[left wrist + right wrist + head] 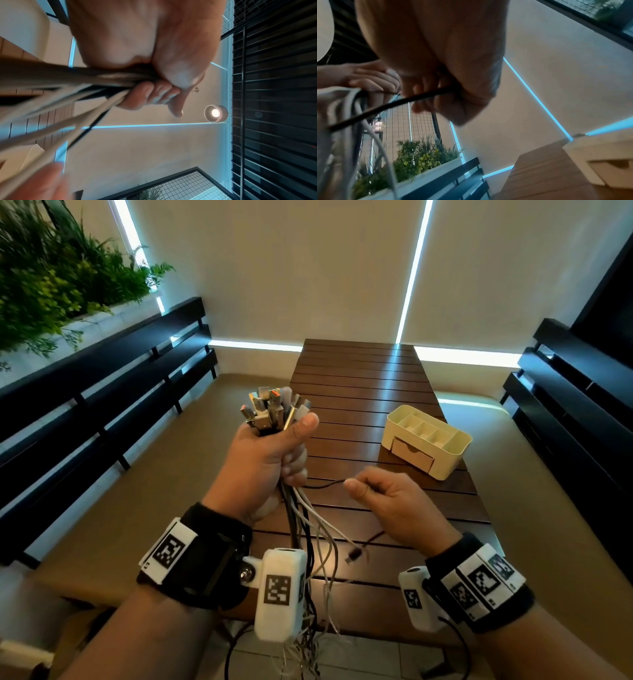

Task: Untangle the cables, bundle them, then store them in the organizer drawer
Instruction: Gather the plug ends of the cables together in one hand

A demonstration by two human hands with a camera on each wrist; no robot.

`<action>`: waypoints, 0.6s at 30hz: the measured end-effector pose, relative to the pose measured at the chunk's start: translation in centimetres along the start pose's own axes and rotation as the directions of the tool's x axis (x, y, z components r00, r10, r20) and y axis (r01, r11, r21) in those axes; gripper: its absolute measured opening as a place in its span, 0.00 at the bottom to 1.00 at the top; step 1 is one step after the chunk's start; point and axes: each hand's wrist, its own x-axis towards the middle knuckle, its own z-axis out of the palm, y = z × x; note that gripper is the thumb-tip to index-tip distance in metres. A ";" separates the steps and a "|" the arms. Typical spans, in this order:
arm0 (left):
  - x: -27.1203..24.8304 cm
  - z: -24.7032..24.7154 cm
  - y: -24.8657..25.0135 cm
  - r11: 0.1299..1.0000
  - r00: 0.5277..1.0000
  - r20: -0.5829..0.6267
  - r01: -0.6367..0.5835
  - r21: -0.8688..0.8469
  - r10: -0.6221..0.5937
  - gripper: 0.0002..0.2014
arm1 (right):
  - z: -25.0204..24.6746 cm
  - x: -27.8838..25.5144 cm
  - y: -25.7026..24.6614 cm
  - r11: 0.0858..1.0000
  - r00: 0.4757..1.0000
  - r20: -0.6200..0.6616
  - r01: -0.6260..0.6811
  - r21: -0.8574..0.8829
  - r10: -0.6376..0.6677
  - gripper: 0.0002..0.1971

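We see the left hand [270, 460] raised above the near left edge of the slatted wooden counter [363, 378], its grip wrapped tight around a bundle of cables [274, 409]; the plug ends fan out above the fist and the loose tails hang down past the counter's near edge. The right hand [387, 501] sits just to the right, apart from the left, with its grip pinched on one black cable [325, 484] that runs taut from under the left fist. The right wrist view shows that black cable [399, 102] passing under the curled fingers [423, 102]. The cream organizer [428, 440] stands on the counter close to its right edge, beyond the right hand, its drawer [412, 455] closed and facing us. We find bare slats between the hands and the organizer and across the far half of the counter. Dark benches [113, 392] flank the counter on both sides, well apart from it.
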 end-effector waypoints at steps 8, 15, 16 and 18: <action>0.6 -1.3 0.4 0.998 0.994 -0.104 -0.048 -0.028 0.044 0.11 | -0.4 -0.6 0.3 0.963 0.947 0.304 -0.173 0.205 0.105 0.16; 1.0 -1.4 0.8 0.997 0.993 -0.097 -0.064 -0.039 0.060 0.12 | -0.3 -0.6 1.3 0.923 0.965 0.213 -0.218 0.317 0.154 0.15; 1.0 -1.3 0.8 0.997 0.993 -0.098 -0.064 -0.037 0.060 0.12 | -0.2 -0.5 1.3 0.939 0.966 0.197 -0.216 0.268 0.166 0.15; 1.1 -1.3 0.8 0.997 0.993 -0.097 -0.068 -0.033 0.065 0.11 | 0.0 -0.6 1.4 0.943 0.963 0.192 -0.232 0.240 0.188 0.17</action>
